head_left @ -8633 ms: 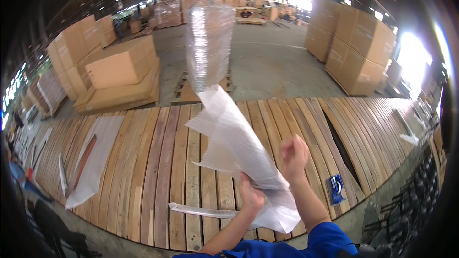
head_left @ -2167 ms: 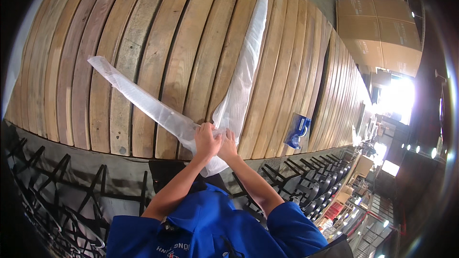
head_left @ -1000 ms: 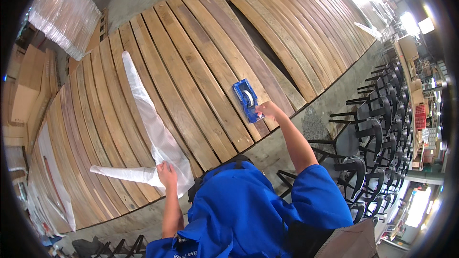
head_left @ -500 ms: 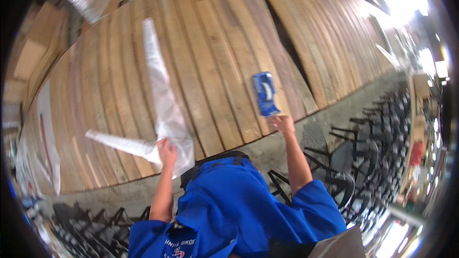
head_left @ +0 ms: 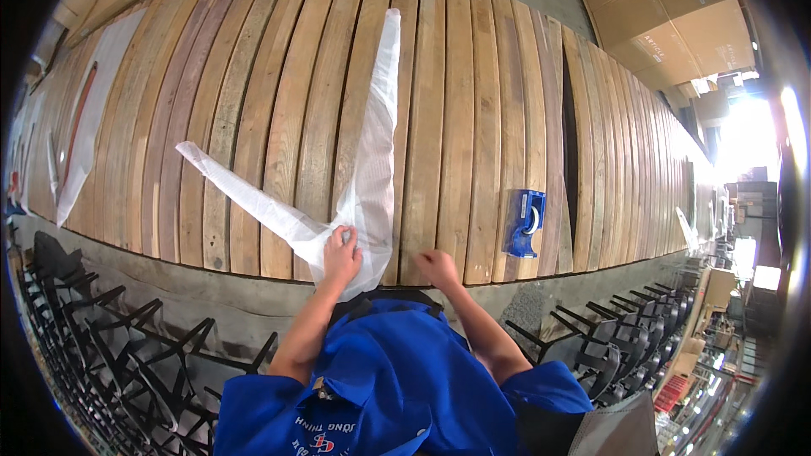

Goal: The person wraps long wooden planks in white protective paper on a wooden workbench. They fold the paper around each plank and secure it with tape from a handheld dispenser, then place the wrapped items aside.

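Observation:
A V-shaped piece wrapped in thin white foam sheet (head_left: 376, 160) lies on the slatted wooden table, its two arms pointing away from me. At the near joint of the V, my left hand (head_left: 341, 255) grips the loose wrap with bent fingers. My right hand (head_left: 438, 268) hovers at the table's near edge, just right of the wrap and apart from it. Its fingers are pinched together; what they hold, if anything, is too small to make out. Farther right stands a blue tape dispenser (head_left: 530, 224) with a pale roll in it.
The wooden table (head_left: 456, 135) spans the view, with a dark gap (head_left: 569, 143) right of the dispenser. A reddish-brown strip (head_left: 83, 110) lies on white sheet at the far left. Black metal frames (head_left: 152, 338) crowd the floor nearby. Cardboard boxes (head_left: 667, 21) are stacked at the far right.
My right hand has moved left from beside the tape dispenser to near the wrapped piece. My left hand stays on the wrap. The view has turned.

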Demonstrator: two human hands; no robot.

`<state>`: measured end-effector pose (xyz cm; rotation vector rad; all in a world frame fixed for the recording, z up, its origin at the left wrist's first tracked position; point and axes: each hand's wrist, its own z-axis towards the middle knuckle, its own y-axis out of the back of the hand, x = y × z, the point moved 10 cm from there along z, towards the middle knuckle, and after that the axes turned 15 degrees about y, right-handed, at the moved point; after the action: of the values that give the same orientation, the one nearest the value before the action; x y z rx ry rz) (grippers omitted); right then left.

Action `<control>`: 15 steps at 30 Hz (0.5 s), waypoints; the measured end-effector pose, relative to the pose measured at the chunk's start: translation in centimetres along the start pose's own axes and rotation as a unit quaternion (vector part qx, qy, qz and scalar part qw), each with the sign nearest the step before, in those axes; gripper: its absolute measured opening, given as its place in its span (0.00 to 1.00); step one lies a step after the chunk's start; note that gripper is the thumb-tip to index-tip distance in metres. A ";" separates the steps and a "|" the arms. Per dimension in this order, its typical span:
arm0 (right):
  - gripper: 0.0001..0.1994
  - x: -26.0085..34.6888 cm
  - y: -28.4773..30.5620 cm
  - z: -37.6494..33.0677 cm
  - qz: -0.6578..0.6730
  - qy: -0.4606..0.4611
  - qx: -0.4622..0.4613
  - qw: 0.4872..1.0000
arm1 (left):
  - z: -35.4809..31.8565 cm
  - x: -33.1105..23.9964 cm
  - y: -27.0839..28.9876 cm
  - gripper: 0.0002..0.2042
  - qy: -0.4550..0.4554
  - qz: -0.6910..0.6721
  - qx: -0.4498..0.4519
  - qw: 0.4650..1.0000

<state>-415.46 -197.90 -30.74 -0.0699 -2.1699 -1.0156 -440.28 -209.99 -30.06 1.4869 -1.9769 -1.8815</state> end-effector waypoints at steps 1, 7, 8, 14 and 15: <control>0.20 5.3 -1.5 2.7 -0.009 0.022 0.006 1.000 | 0.0 0.2 0.0 0.25 0.000 0.000 0.013 1.000; 0.18 21.5 -9.5 16.5 -0.196 0.047 0.188 0.961 | 0.5 1.5 0.0 0.28 -0.024 -0.028 0.074 0.997; 0.19 21.5 -10.3 17.9 -0.239 0.056 0.203 0.948 | 0.4 1.6 0.3 0.28 -0.027 -0.035 0.068 0.997; 0.26 19.5 -9.9 18.5 -0.322 0.036 0.260 0.910 | 0.5 2.1 0.3 0.30 -0.013 -0.045 0.106 0.993; 0.27 19.2 -9.4 18.1 -0.321 0.024 0.261 0.910 | 0.6 2.3 -0.1 0.31 -0.007 -0.056 0.125 0.991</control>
<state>-443.41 -196.58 -32.26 0.9629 -2.3933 -0.7040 -441.80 -211.00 -31.57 1.6829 -2.2496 -1.7392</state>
